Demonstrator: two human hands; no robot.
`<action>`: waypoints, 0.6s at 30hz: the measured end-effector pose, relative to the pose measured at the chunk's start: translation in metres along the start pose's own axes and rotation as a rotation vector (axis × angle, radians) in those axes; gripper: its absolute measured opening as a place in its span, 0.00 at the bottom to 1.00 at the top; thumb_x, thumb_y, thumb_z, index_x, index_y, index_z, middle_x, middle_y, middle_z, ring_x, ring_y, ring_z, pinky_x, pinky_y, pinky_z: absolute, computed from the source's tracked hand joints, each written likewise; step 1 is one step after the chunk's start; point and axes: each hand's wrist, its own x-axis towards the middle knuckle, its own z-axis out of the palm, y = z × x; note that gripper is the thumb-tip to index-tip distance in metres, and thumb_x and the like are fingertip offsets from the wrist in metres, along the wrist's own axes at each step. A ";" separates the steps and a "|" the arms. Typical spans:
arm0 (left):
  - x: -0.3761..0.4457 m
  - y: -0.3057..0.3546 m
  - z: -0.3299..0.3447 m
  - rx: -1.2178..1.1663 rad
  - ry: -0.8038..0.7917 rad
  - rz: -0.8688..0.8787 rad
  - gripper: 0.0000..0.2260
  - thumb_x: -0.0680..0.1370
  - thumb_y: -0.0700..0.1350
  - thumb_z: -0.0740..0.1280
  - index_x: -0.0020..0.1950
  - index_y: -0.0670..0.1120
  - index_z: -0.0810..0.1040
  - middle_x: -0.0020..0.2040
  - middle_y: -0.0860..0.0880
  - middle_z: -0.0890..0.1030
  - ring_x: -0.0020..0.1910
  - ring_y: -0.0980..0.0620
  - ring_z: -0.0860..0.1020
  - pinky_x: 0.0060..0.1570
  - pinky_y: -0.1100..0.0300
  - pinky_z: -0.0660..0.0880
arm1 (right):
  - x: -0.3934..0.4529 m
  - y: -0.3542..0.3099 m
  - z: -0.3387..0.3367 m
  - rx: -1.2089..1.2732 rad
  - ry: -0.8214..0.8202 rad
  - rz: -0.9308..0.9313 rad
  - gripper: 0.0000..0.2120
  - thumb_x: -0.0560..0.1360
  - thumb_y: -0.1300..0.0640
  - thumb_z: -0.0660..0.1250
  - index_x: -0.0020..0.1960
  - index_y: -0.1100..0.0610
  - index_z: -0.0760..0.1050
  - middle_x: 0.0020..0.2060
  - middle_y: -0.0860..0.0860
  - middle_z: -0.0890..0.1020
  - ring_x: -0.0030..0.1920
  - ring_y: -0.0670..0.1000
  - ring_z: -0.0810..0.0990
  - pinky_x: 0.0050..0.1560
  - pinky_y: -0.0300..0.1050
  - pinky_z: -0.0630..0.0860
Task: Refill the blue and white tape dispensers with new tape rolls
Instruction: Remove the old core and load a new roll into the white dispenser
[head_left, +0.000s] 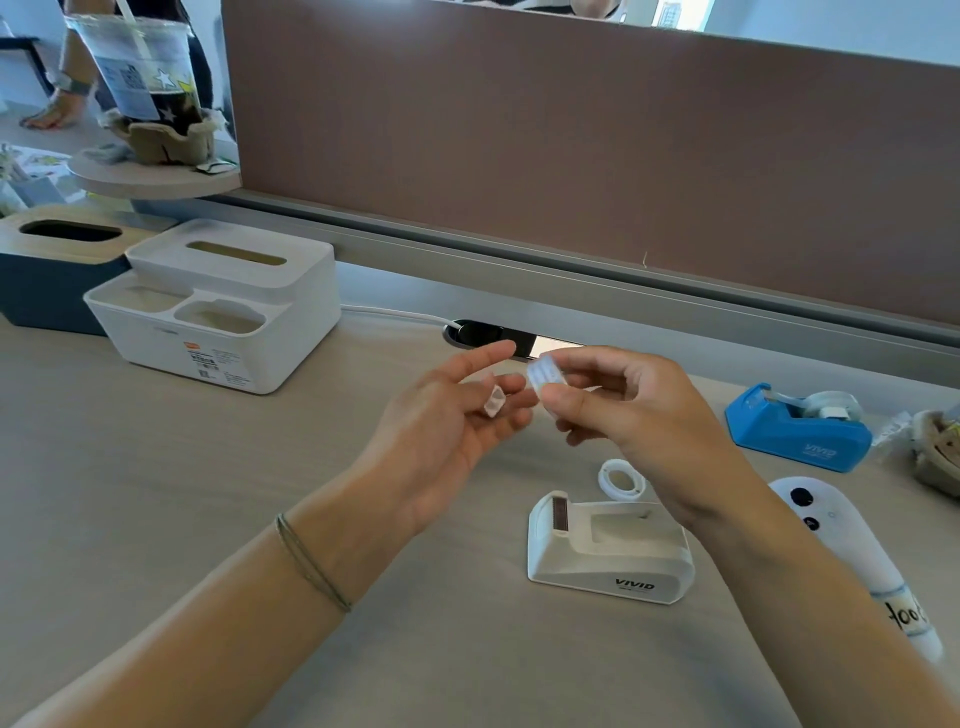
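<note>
The white tape dispenser (608, 551) stands on the desk below my right hand, its roll slot bare. A white empty tape core ring (622, 479) lies just behind it. The blue tape dispenser (797, 428) sits at the right with a tape roll (831, 404) in it. My right hand (639, 410) pinches a small clear tape roll (545, 375) between thumb and fingers, above the desk. My left hand (447, 431) holds a small white plastic hub piece (494, 401) in its fingers, index finger stretched out, close to the roll.
A white tissue box organiser (218, 306) and a dark blue box with a wooden lid (47, 270) stand at the left rear. A white controller (852, 551) lies at the right. A brown partition (571, 156) backs the desk, with a cable port (483, 332) below it.
</note>
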 end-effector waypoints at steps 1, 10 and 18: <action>0.000 0.000 0.000 0.003 0.001 0.015 0.14 0.85 0.36 0.56 0.63 0.42 0.80 0.52 0.40 0.83 0.42 0.50 0.84 0.43 0.60 0.80 | 0.001 0.000 0.000 0.040 -0.002 0.023 0.09 0.72 0.58 0.76 0.51 0.50 0.85 0.40 0.49 0.88 0.39 0.48 0.85 0.44 0.44 0.84; 0.006 -0.004 -0.007 0.105 0.206 -0.083 0.14 0.84 0.51 0.61 0.47 0.47 0.84 0.37 0.52 0.79 0.28 0.56 0.65 0.29 0.62 0.62 | -0.001 -0.006 -0.001 0.311 -0.092 0.139 0.19 0.64 0.58 0.75 0.54 0.58 0.84 0.50 0.62 0.87 0.43 0.54 0.85 0.46 0.42 0.84; 0.002 0.001 -0.002 -0.056 0.164 -0.174 0.16 0.80 0.36 0.57 0.62 0.35 0.80 0.41 0.45 0.74 0.34 0.51 0.71 0.36 0.60 0.69 | 0.001 -0.002 -0.001 0.370 -0.075 0.193 0.20 0.64 0.58 0.74 0.55 0.60 0.84 0.46 0.58 0.88 0.42 0.52 0.86 0.45 0.41 0.84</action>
